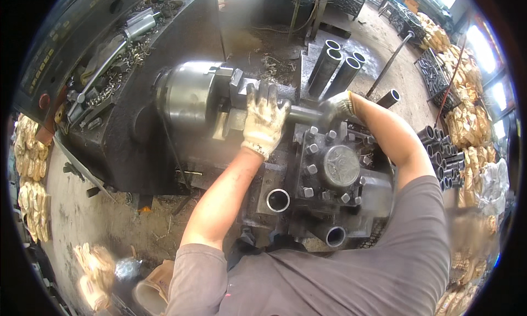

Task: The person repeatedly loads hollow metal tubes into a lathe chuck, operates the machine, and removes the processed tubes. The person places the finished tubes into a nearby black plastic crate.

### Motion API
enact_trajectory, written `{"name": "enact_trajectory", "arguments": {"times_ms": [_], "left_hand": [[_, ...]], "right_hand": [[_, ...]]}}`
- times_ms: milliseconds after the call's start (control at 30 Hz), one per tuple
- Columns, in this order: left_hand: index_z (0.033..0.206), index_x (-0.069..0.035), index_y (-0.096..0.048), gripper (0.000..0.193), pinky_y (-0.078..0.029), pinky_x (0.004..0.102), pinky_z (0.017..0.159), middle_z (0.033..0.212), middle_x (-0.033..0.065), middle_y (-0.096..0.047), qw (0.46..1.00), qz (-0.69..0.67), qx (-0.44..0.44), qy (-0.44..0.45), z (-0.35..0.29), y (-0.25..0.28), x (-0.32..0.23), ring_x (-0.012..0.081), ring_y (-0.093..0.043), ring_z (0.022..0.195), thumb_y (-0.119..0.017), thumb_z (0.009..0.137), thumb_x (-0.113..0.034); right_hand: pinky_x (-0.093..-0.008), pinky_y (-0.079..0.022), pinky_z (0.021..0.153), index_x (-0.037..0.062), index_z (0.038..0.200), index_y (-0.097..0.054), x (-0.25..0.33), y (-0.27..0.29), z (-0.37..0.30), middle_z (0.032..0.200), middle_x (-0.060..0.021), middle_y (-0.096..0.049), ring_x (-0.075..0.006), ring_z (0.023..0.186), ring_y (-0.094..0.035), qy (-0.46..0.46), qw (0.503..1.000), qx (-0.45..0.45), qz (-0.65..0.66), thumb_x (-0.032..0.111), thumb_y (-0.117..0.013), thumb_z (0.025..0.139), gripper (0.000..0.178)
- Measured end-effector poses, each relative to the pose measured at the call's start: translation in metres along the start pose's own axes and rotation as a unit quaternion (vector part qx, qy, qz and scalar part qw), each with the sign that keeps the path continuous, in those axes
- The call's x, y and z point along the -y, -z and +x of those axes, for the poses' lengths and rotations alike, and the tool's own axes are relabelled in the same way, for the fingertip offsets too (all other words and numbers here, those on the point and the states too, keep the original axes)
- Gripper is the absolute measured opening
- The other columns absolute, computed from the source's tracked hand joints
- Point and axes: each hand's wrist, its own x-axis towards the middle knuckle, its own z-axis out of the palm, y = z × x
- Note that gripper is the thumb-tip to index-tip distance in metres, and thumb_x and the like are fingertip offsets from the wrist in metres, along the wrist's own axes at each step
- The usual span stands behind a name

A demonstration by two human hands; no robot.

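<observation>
A lathe chuck (192,96) with stepped jaws (237,84) stands left of centre. From the jaw side a metal tube (304,115) runs to the right. My left hand (263,121), in a white glove with blackened fingertips, lies with its fingers stretched out over the tube beside the jaws. At the tube's right end is my gloved right hand (341,105); its fingers are blurred and partly hidden. Just below the tube sits the square tool post (340,166), with several bolt heads around its round top.
Several upright tubes (343,77) stand behind the tool post. Two more tubes, one (278,200) left of the post and one (334,236) below it, show open ends. Metal shavings (118,77) lie on the headstock. Stacked tubes (444,157) are at right.
</observation>
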Motion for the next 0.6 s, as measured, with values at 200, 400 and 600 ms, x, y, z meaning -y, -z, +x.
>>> {"name": "enact_trajectory", "arguments": {"times_ms": [200, 400, 600], "left_hand": [[0.134, -0.021, -0.065, 0.061, -0.003, 0.0712, 0.129, 0.166, 0.0238, -0.036, 0.999, 0.009, 0.027, -0.019, 0.004, 0.004, 0.017, 0.0491, -0.027, 0.156, -0.081, 0.076, -0.032], [0.136, -0.015, -0.064, 0.062, -0.005, 0.0713, 0.130, 0.160, 0.0259, -0.044, 0.997, -0.011, 0.043, -0.060, 0.016, 0.021, 0.018, 0.0491, -0.032, 0.154, -0.080, 0.080, -0.036], [0.145, -0.006, -0.055, 0.078, -0.042, 0.0532, 0.117, 0.139, 0.0188, -0.062, 0.880, -0.462, 0.030, 0.105, -0.084, 0.160, 0.015, 0.0425, -0.057, 0.131, -0.089, 0.078, -0.027]], "right_hand": [[-0.0405, -0.059, 0.078, 0.0044, 0.104, -0.075, 0.027, -0.031, 0.001, 0.100, -0.0080, -0.078, -0.0238, 0.083, -0.072, 0.257, 0.909, -0.037, -0.325, 0.003, -0.071, 0.091, 0.013], [-0.0361, -0.062, 0.079, 0.0024, 0.150, -0.055, -0.099, 0.034, -0.050, 0.109, -0.0094, -0.075, -0.0153, 0.097, -0.069, 0.091, 0.964, -0.130, -0.213, 0.004, -0.081, 0.077, 0.077], [-0.0483, -0.059, 0.088, 0.0065, 0.137, -0.063, -0.062, -0.080, -0.065, 0.107, -0.0229, -0.075, -0.0382, 0.106, -0.074, -0.005, 0.717, -0.444, -0.537, 0.021, -0.074, 0.079, 0.061]]}}
